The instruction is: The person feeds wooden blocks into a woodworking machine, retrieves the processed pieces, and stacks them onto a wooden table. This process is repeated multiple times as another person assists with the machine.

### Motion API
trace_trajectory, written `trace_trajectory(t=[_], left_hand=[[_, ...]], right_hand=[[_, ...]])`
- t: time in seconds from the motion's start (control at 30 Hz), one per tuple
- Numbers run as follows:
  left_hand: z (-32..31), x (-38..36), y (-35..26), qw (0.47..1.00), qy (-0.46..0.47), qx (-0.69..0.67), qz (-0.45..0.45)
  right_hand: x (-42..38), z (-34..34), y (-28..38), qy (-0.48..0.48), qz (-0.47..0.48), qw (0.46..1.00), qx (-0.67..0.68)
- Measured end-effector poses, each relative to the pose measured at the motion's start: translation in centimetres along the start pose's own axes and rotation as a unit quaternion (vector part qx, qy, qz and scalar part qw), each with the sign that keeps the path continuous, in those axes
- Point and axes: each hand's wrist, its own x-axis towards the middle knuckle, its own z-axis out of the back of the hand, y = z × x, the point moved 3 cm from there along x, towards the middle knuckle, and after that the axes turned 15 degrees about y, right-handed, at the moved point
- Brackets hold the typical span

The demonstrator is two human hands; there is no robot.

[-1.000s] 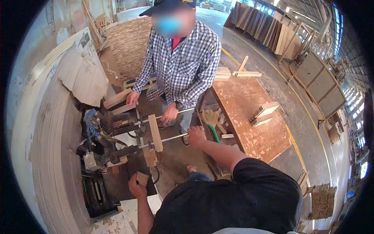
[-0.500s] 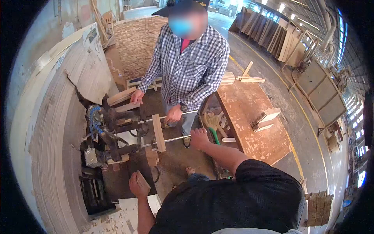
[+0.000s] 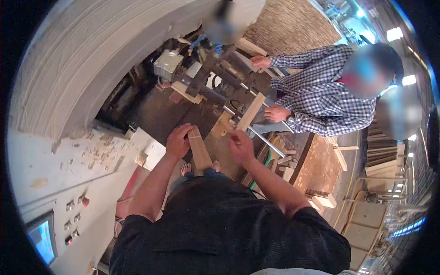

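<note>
My left hand (image 3: 178, 141) is closed on the upper end of a pale wooden board (image 3: 200, 149), which hangs in front of me above my feet. To the right of it, my right hand (image 3: 241, 148) is raised with its fingers curled and nothing visible in them. Just beyond that hand, a wooden bar (image 3: 251, 112) lies across two metal rods (image 3: 268, 143) that run out from a machine (image 3: 205, 93). A co-worker's hand (image 3: 277, 113) is close to the far part of this bar.
The co-worker, in a checked shirt (image 3: 321, 98), stands across the rods, the other hand (image 3: 261, 63) by some boards. A worktable (image 3: 316, 160) bearing wooden pieces is at right. A control panel with buttons and a screen (image 3: 42, 238) is at lower left.
My view has turned toward the machine's panel. My left hand has lifted the board into plain sight. My right hand has left the metal rod's end and come nearer the wooden bar.
</note>
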Motion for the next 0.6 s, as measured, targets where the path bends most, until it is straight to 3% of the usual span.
trace_trajectory(t=[0.1,0.17,0.2,0.23,0.27,0.33,0.4,0.43,0.5,0.53,0.6], left_hand=[[0.5,-2.2,-0.3,0.991,-0.05,-0.123,-0.017],[0.2,-4.8,-0.2,0.972,0.017,-0.107,0.206],[0.9,-5.6,-1.2,0.971,0.015,-0.109,0.213],[2.0,-6.4,-2.4,0.951,-0.036,-0.201,0.231],[2.5,-7.3,-2.9,0.921,-0.089,-0.289,0.245],[1.3,-9.3,-1.0,0.909,-0.113,-0.286,0.281],[0.8,-11.2,0.5,0.886,-0.059,-0.281,0.363],[0.9,-11.9,0.8,0.883,-0.066,-0.28,0.372],[1.9,-12.2,1.1,0.858,-0.026,-0.299,0.417],[2.2,-12.1,0.9,0.856,-0.029,-0.298,0.422],[4.9,-10.5,-1.5,0.816,-0.145,-0.41,0.38]], right_hand=[[5.9,-3.7,1.4,0.082,-0.038,0.996,0.027],[9.6,-5.1,3.4,0.148,-0.064,0.987,-0.025],[11.2,-5.6,4.2,0.177,-0.083,0.979,-0.057],[12.7,-6.7,3.9,0.185,-0.082,0.978,-0.057],[14.3,-7.8,3.1,0.156,-0.092,0.976,-0.12],[16.8,-8.6,3.3,0.136,-0.094,0.97,-0.181],[18.4,-8.6,3.9,0.164,-0.187,0.95,-0.19],[18.3,-9.0,4.3,0.174,-0.18,0.95,-0.189],[18.1,-8.8,4.3,0.076,-0.217,0.949,-0.215],[18.2,-8.7,4.2,0.081,-0.215,0.95,-0.213],[18.5,-8.4,4.1,0.082,-0.2,0.953,-0.211]])
